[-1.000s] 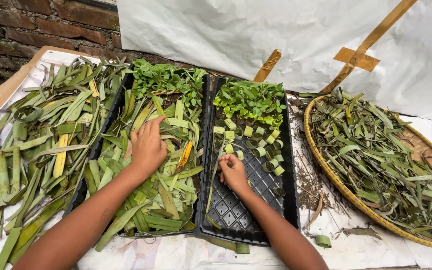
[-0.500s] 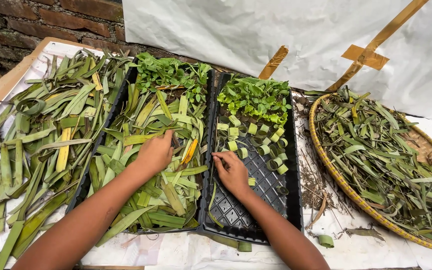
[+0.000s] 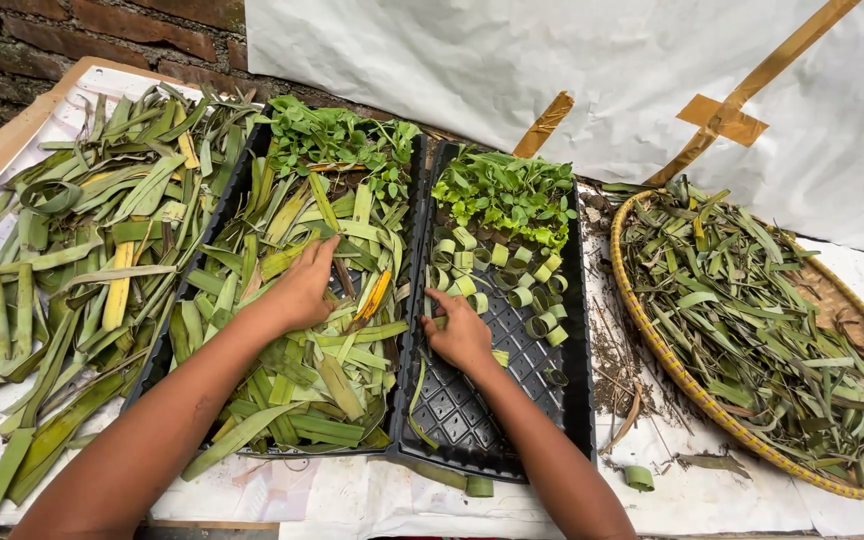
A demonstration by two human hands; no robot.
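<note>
My left hand (image 3: 302, 288) lies palm down on a pile of long green leaf strips (image 3: 322, 350) that fills the left black tray (image 3: 157, 350). My right hand (image 3: 460, 332) rests on the right black seedling tray (image 3: 472, 420), fingers curled near its left rim; whether it pinches anything I cannot tell. Small rolled leaf cups (image 3: 522, 285) stand in that tray's cells. Green seedlings (image 3: 507, 190) fill its far end, and more seedlings (image 3: 337, 135) sit at the far end of the left tray.
A heap of long leaf strips (image 3: 62, 270) covers the white sheet at the left. A round woven basket (image 3: 667, 360) of dry narrow leaves sits at the right. One loose leaf cup (image 3: 639, 477) lies on the sheet. White sheeting and a brick wall (image 3: 52, 30) stand behind.
My left hand has slid to the right across the leaf pile, toward the trays' shared edge. My right hand has stayed on the seedling tray's left side.
</note>
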